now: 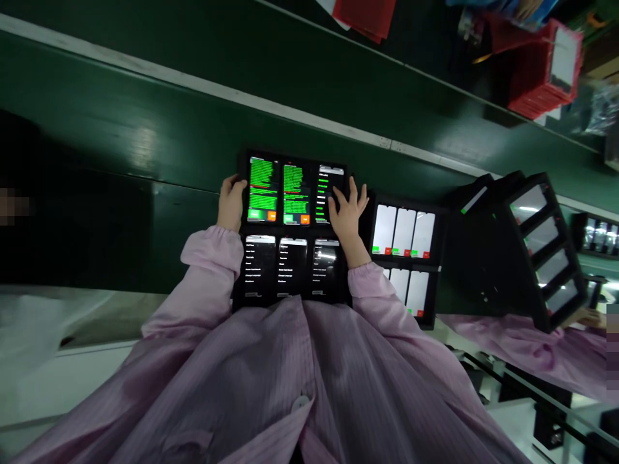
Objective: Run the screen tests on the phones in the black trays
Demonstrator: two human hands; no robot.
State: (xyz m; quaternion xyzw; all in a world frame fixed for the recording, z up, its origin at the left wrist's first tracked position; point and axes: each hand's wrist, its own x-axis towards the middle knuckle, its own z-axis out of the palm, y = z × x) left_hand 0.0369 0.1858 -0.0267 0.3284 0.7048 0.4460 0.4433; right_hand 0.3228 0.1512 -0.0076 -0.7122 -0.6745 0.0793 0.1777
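Observation:
A black tray (280, 232) lies in front of me and holds several smartphones in two rows. Its upper-left phone (262, 187) and upper-middle phone (296, 193) show green text with green and orange buttons. The upper-right phone (323, 193) shows a list with some green lines. Phones in the lower row, such as the lower-middle phone (293, 265), display white menu text on black. My left hand (231, 203) grips the tray's left edge with bent fingers. Over the upper-right phone, my right hand (349, 209) has its fingers spread, one fingertip at the screen.
To the right sits a second black tray (439, 238) of phones with white screens. Beyond it, a co-worker's hand (589, 317) holds a tilted tray (551, 251) of phones. Red folders (544, 71) are stacked at the far right. A pale strip (290, 113) crosses the green bench (169, 129).

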